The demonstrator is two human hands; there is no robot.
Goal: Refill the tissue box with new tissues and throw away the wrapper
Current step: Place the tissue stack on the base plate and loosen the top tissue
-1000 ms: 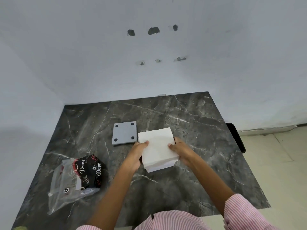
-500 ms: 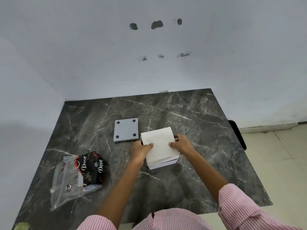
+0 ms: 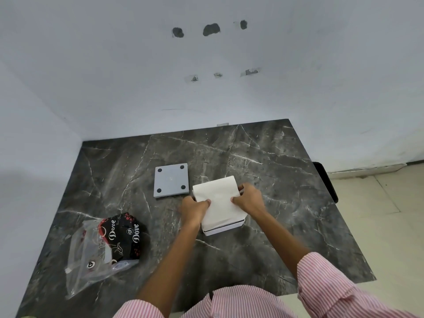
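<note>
A stack of white tissues (image 3: 220, 200) sits in the open white tissue box (image 3: 226, 229) at the middle of the dark marble table (image 3: 286, 226). Only the box's front rim shows under the stack. My left hand (image 3: 193, 208) grips the stack's left edge and my right hand (image 3: 249, 199) grips its right edge, thumbs pressed on top. The box's grey square base plate (image 3: 171, 183), with dark feet at its corners, lies flat just left of the stack. The empty clear and black wrapper (image 3: 107, 246) lies crumpled at the front left.
The table stands in a corner between white walls, with its right and front edges open to a tiled floor (image 3: 376, 226). A black object (image 3: 327, 180) juts out beside the table's right edge.
Both hands have pushed the tissue stack lower into the box, so the box's front rim now shows beneath it. The wrapper and the grey plate have not moved.
</note>
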